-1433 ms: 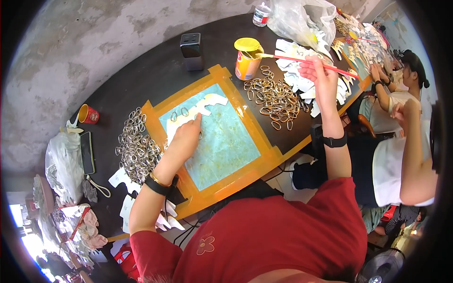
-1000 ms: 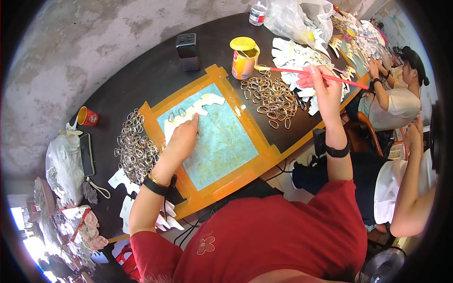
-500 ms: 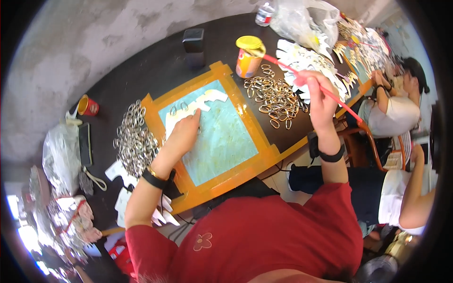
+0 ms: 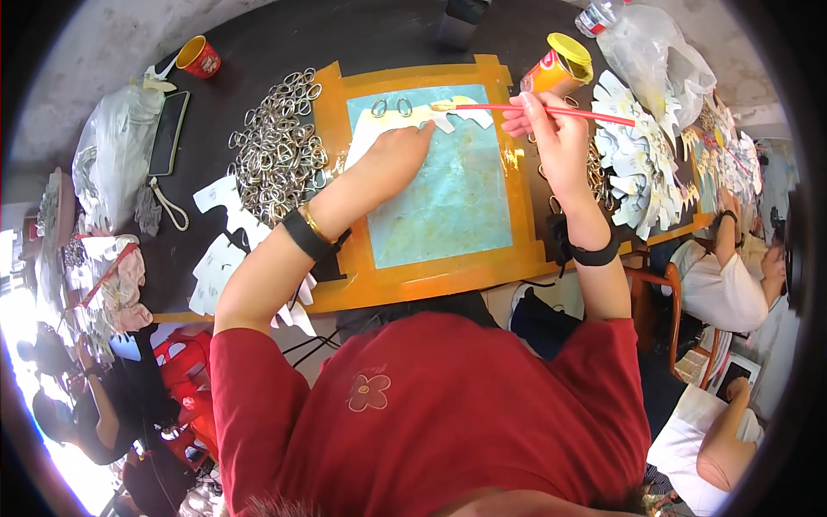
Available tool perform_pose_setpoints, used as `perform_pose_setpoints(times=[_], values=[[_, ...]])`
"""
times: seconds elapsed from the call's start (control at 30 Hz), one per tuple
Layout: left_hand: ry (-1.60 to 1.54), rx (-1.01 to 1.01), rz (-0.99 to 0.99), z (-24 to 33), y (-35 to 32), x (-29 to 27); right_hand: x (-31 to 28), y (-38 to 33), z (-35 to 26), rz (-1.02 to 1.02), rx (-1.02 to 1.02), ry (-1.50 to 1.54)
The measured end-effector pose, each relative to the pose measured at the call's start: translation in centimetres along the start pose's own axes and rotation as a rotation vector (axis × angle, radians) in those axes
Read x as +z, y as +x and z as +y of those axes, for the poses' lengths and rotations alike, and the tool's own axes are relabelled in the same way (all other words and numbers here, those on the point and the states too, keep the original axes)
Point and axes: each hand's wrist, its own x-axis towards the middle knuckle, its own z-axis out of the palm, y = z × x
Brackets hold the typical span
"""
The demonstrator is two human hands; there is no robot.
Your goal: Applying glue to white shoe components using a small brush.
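A dark round desk [image 4: 362,34] stands on a grey concrete floor, crowded with craft supplies. At its far left sit a small red and yellow cup [image 4: 199,57] and a black phone [image 4: 166,132] beside a clear plastic bag [image 4: 108,164]. Next comes a heap of silver metal rings [image 4: 280,155]. In the middle lies a pale blue work mat edged with orange tape [image 4: 452,194]. The left hand [image 4: 398,153] presses flat, fingers spread, on a white paper cutout [image 4: 405,121] at the mat's top edge, where two rings rest. The right hand [image 4: 551,129] is closed around a thin red-handled brush [image 4: 551,110], its tip touching the cutout. Behind it stands an orange can with a yellow lid [image 4: 558,65]. Farther right, white paper cutouts lie fanned in a stack [image 4: 633,159], and other people sit working.
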Motion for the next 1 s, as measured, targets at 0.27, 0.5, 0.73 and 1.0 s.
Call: perform_pose_setpoints(times=[0.27,0.5,0.73,1.0], values=[[-0.029,-0.035,-0.033,0.29,-0.17,-0.42,0.13,0.0,0.65,-0.018,0.029,-0.023],[-0.02,-0.044,-0.036,0.39,-0.09,-0.6,-0.11,0.03,0.47,0.006,-0.01,-0.071],[-0.021,-0.025,-0.014,0.42,-0.14,-0.6,-0.48,0.23,0.56,0.042,-0.002,-0.098],[-0.042,-0.026,-0.016,0.37,-0.07,-0.55,0.14,0.04,0.57,-0.029,-0.005,-0.075]])
